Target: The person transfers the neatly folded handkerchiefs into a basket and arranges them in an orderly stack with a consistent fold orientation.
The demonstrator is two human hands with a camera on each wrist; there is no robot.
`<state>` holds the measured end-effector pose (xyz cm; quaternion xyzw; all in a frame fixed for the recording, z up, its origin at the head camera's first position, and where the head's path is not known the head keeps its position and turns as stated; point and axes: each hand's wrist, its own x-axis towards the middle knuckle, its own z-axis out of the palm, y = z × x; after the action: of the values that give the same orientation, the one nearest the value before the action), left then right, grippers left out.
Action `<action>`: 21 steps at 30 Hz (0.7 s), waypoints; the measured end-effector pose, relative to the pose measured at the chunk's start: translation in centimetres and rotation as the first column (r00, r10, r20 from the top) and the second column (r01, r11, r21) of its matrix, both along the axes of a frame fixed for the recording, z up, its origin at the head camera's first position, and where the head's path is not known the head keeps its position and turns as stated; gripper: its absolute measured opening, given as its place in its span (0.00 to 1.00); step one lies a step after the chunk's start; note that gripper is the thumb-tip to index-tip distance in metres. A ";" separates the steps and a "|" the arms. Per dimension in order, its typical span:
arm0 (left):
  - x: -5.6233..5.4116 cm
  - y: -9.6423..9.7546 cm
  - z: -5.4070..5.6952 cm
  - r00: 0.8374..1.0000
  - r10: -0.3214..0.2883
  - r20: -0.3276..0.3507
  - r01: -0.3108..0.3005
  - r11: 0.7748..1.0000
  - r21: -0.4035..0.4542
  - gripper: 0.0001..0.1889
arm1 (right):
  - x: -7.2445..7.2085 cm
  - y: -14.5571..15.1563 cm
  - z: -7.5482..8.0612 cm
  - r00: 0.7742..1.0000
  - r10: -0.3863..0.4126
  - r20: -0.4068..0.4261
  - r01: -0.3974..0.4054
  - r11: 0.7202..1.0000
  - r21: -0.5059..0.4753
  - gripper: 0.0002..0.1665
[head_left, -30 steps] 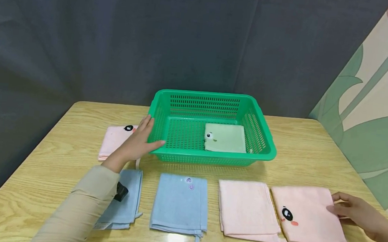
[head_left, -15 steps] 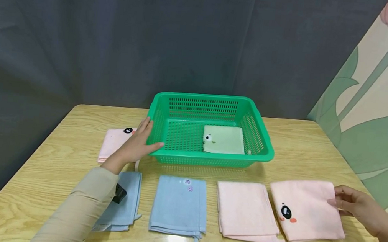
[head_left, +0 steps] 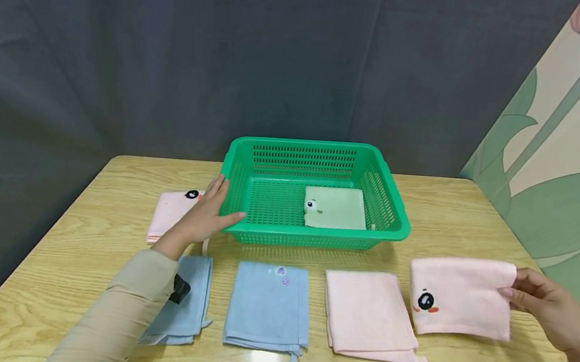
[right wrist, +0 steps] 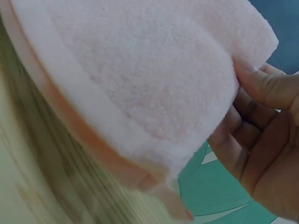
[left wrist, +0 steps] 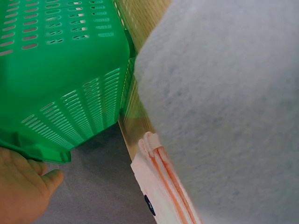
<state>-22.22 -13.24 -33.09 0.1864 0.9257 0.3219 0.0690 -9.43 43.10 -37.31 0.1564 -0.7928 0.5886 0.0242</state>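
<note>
My right hand (head_left: pixel 551 304) pinches the right edge of a folded pink towel (head_left: pixel 458 296) with an embroidered eye, thumb in front and fingers behind. The towel is tilted up, its lower edge hanging over the table; the right wrist view shows its layered orange-lined edge. At the left front corner of a green plastic basket (head_left: pixel 290 239), my left hand (head_left: pixel 204 216) rests on the rim with fingers extended and thumb spread across the front rim. A folded light green towel (head_left: pixel 336 208) lies inside on the right. The left wrist view has the basket's slotted wall (left wrist: pixel 79 107) close by.
Along the front lie another pink towel (head_left: pixel 368 314), a blue towel (head_left: pixel 268 305) and a second blue towel (head_left: pixel 188 304), partly under my left forearm. One more pink towel (head_left: pixel 168 210) sits left of the basket. A dark curtain (head_left: pixel 300 61) hangs behind the wooden table (head_left: pixel 82 243).
The right hand has lifted the rightmost pink towel off the table, raising its near edge up and away. The left hand stays on the basket rim.
</note>
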 end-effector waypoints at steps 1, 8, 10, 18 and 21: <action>0.0 0.0 0.0 1.000 -0.001 0.000 0.001 1.000 0.000 0.48 | -0.3 0.6 -0.6 1.000 0.008 -0.004 -0.008 0.999 -0.032 0.17; -0.1 0.0 0.0 1.000 -0.007 -0.007 0.007 1.000 0.000 0.47 | -1.9 4.1 -4.5 0.998 -0.060 0.003 0.060 0.993 -0.100 0.14; -0.1 0.0 0.0 1.000 -0.008 -0.008 0.008 1.000 0.001 0.47 | -2.1 4.4 -4.8 0.996 -0.085 -0.009 0.084 0.991 -0.102 0.15; -0.2 -0.1 -0.2 1.000 0.004 -0.002 -0.004 1.000 0.000 0.48 | -2.8 4.5 -4.8 0.990 -0.124 -0.068 0.109 0.975 -0.195 0.17; -0.1 -0.1 -0.2 1.000 0.003 -0.001 -0.003 1.000 0.006 0.48 | -2.8 4.4 -4.8 0.991 -0.104 -0.087 0.080 0.966 -0.246 0.18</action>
<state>-22.35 -13.31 -33.31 0.1855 0.9249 0.3250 0.0677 -12.27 47.55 -42.10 0.1444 -0.7193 0.6706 0.1100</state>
